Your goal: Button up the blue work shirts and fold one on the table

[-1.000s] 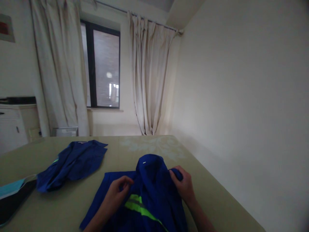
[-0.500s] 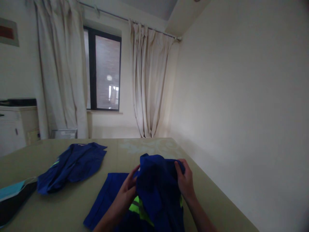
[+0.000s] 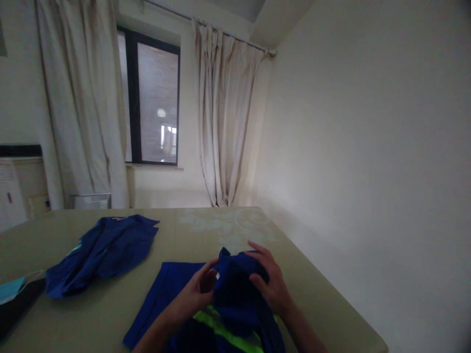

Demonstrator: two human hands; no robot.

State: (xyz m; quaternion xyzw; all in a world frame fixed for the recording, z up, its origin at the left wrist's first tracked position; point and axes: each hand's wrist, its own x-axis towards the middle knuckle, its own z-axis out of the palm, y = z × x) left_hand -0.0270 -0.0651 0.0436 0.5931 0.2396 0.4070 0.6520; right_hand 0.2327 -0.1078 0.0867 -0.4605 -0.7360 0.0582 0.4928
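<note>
A blue work garment [image 3: 169, 289] with a neon yellow-green stripe lies on the greenish bed surface [image 3: 110, 304] right in front of me. Its upper part is bunched into a fold between my hands. My left hand [image 3: 196, 294] pinches the fold's left edge with its fingertips. My right hand [image 3: 268, 287] rests over the top and right side of the fold, fingers spread on the cloth. A second blue garment [image 3: 99, 252] lies crumpled to the left, apart from both hands.
A dark bag with a light blue face mask [image 3: 11, 294] sits at the left edge. Beyond the bed are a window [image 3: 149, 98], cream curtains [image 3: 224, 122], a white cabinet [image 3: 18, 186] and a plain wall on the right.
The raised fold of cloth has been pushed lower toward the bed. My right hand has shifted from gripping its side to lying over its top; my left hand moved in against the fold.
</note>
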